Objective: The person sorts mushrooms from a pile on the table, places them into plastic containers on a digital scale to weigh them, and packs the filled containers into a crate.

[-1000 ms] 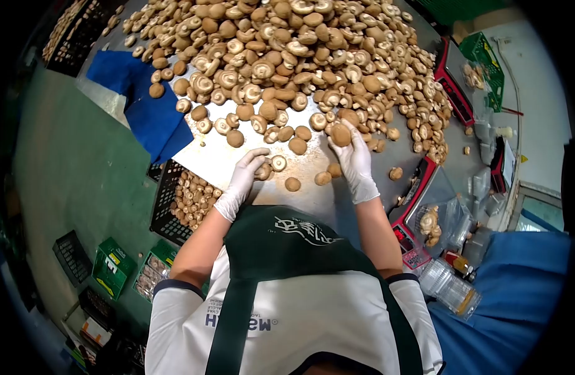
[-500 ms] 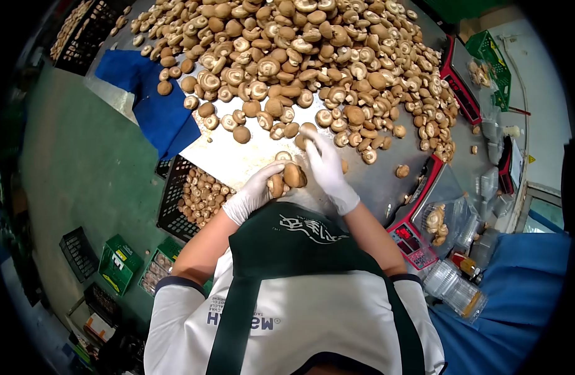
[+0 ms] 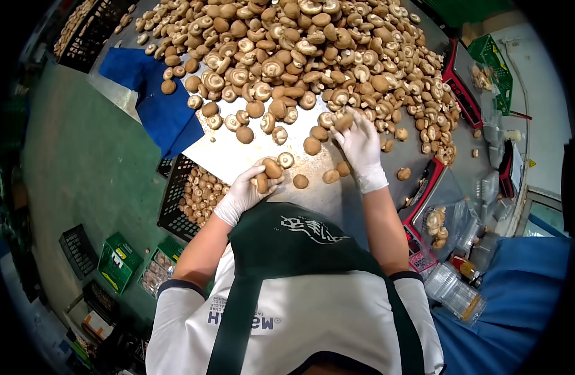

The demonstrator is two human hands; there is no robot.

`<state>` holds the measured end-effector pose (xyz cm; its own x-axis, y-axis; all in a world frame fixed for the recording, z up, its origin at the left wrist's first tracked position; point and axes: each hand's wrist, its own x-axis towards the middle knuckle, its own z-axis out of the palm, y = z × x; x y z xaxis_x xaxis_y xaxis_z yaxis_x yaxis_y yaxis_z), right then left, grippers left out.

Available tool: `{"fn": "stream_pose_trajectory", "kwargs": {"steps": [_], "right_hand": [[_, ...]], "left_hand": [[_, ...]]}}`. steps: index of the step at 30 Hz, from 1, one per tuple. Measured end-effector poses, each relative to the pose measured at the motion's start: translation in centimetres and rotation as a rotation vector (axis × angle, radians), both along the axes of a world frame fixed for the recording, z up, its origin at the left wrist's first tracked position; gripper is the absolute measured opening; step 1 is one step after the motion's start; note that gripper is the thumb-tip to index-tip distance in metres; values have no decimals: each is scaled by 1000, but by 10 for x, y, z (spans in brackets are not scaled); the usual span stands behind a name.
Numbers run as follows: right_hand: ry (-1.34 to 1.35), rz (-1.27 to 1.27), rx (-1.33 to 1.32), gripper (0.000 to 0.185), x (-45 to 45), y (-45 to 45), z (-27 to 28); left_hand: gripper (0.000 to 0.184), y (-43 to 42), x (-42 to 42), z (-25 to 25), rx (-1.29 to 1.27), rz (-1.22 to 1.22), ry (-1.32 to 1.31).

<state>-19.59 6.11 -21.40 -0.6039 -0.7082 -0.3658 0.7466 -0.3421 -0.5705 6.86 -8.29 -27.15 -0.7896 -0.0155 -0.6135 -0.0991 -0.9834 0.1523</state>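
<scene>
Logged black crate [image 3: 173,197] below-left of mushroom pile [image 3: 312,56], loaded with loose mushrooms [image 3: 201,192], right side hidden. Found left hand [image 3: 240,195] below pile, half curled around two mushrooms [image 3: 272,167], partly covered by them. Noted pile cut off at top of view. Found right hand [image 3: 363,150] at pile's lower edge, nearly closed, pinching one mushroom [image 3: 343,122]. Logged clear plastic packaging [image 3: 459,215] below-right of pile, holding several mushrooms [image 3: 435,220], exact count hard to make out.
</scene>
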Motion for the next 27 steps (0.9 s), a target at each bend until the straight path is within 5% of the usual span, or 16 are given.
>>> {"fn": "stream_pose_trajectory", "kwargs": {"steps": [1,3,5,7,9,16,20,27], "right_hand": [[-89,-29,-28,28,-2,9,-9],[174,67,63,24,0,16,-19],[518,155,706,23,20,12,-22],[1090,272,1060,27,41,8,-42],[1160,359,1202,34,59,-2,-39],[1237,534,1072,33,41,-1,-24],[1425,473,1176,39,37,-24,-21],[1454,531,1180,32,33,-45,-31]], "left_hand": [[46,0,1,-1,5,36,-8],[43,-2,1,0,53,77,13],[41,-3,2,-4,73,97,45],[40,-3,1,-12,11,72,122],[41,-2,-1,-5,-45,44,172],[71,4,-3,7,-420,-44,185],[65,12,-10,20,-988,-115,133],[64,14,-15,50,-1235,-153,84]]}}
